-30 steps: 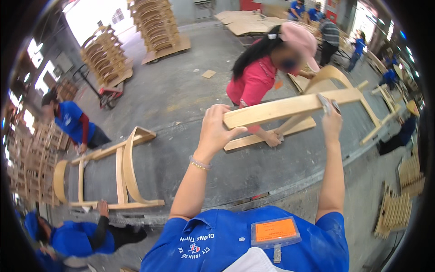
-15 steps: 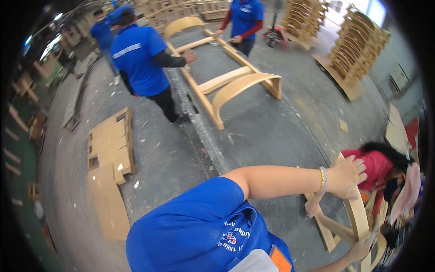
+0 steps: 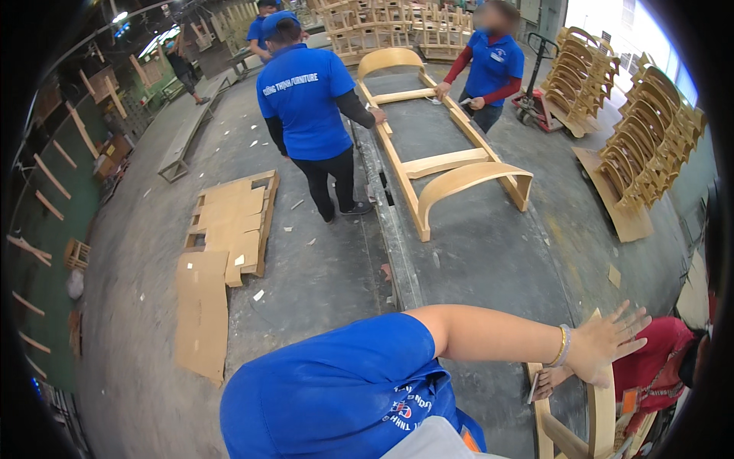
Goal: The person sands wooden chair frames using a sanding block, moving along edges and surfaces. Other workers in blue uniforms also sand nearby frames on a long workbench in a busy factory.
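Note:
My left arm reaches across to the right, a bracelet on its wrist. My left hand (image 3: pixel 600 346) is open with its fingers spread, over the upper end of a pale curved wooden frame (image 3: pixel 602 421). Whether the palm touches the wood, I cannot tell. My right hand is out of view. Just below my left wrist, another person's hand (image 3: pixel 552 381) holds a small flat piece (image 3: pixel 534 388) against the frame's left wooden rail (image 3: pixel 544 428). That hand seems to come from a co-worker in a red top (image 3: pixel 656 363) at the right edge.
Farther along the grey worktable (image 3: pixel 489 260) lies a long wooden frame (image 3: pixel 451 180), with a blue-shirted person (image 3: pixel 310 99) and another (image 3: pixel 493 73) on either side. Flattened cardboard (image 3: pixel 202 314) lies on the floor at left. Stacked curved wooden parts (image 3: pixel 646 141) and a pallet jack (image 3: pixel 535 107) stand at right.
My left hand has lifted its fingers and spread them. My right hand, earlier holding something at the wooden frame, has left view. The scene has shifted right and down as the view turned.

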Motion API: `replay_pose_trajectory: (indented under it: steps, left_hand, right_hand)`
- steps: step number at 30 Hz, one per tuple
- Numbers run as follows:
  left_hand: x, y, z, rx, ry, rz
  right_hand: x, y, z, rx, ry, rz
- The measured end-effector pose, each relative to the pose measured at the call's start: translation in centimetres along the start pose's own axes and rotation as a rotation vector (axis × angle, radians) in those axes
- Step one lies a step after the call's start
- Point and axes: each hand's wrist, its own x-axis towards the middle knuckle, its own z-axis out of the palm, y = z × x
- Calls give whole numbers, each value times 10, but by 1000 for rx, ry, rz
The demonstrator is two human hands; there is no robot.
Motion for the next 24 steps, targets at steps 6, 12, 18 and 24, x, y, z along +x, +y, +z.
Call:
replay_pose_trajectory:
  steps: [6, 12, 18, 24]
  left_hand:
    - [2, 5, -5, 5, 1, 19]
    - [1, 10, -11, -23, 2, 32]
    - [2, 18, -17, 60, 49, 5]
    - [5, 29, -28, 74, -229, -152]
  right_hand:
    - [2, -2, -4, 110, -86, 105]
    - [-3, 4, 13, 565, 238, 99]
    - [-17, 16, 9, -47, -56, 138]
    - [-11, 12, 6, 108, -158, 215]
